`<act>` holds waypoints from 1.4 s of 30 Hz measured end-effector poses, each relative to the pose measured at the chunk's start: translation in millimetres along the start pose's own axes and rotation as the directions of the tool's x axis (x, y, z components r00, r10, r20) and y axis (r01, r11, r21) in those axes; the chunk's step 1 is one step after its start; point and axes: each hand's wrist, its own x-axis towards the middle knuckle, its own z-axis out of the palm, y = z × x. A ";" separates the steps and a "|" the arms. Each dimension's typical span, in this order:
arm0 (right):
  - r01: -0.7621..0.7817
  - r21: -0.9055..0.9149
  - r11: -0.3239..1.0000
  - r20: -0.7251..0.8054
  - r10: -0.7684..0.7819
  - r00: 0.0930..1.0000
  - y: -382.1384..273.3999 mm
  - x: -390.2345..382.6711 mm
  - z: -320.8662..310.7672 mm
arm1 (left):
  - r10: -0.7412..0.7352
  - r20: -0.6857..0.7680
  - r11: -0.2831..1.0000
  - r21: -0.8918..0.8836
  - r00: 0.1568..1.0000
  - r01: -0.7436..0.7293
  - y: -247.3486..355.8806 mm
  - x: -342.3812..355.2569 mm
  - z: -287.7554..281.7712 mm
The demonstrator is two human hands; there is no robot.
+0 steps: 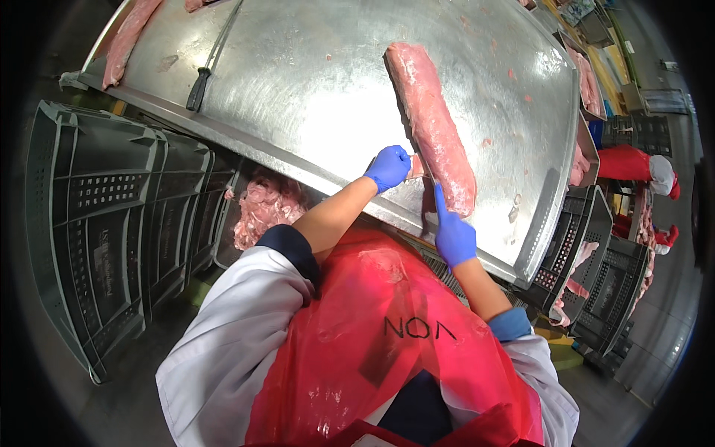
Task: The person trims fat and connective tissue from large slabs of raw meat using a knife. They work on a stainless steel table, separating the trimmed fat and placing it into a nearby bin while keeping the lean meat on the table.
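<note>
A long pink pork loin (433,119) lies lengthwise on the steel table (313,74), its near end close to the front edge. My left hand (389,168), in a blue glove, is closed on a small strip of meat (416,165) at the loin's left side. From the right, my blue-gloved right hand (456,238) grips a knife (429,171) with the index finger stretched along it. The thin blade points away from me, between the strip and the loin; the handle is hidden in my hand.
A sharpening steel with a black handle (198,89) lies at the table's left, near another piece of meat (128,41). Grey crates (97,223) stand at left, beside a bin of trimmings (264,208). More crates (611,290) and a person's red sleeve (624,162) are at right.
</note>
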 end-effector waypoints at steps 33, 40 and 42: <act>-0.012 0.928 0.372 -0.176 0.467 0.867 280.5 -148.7 66.2 | 0.026 0.664 0.050 0.746 0.748 -0.664 172.0 91.4 111.7; 0.025 0.999 -0.042 0.007 0.623 0.782 298.5 -177.3 87.4 | -0.602 0.405 0.227 0.913 0.688 -0.338 185.7 203.7 153.2; 0.022 0.998 -0.060 0.024 0.669 0.743 298.7 -177.7 84.4 | -0.254 0.386 0.146 0.922 0.887 -0.360 194.0 182.5 169.7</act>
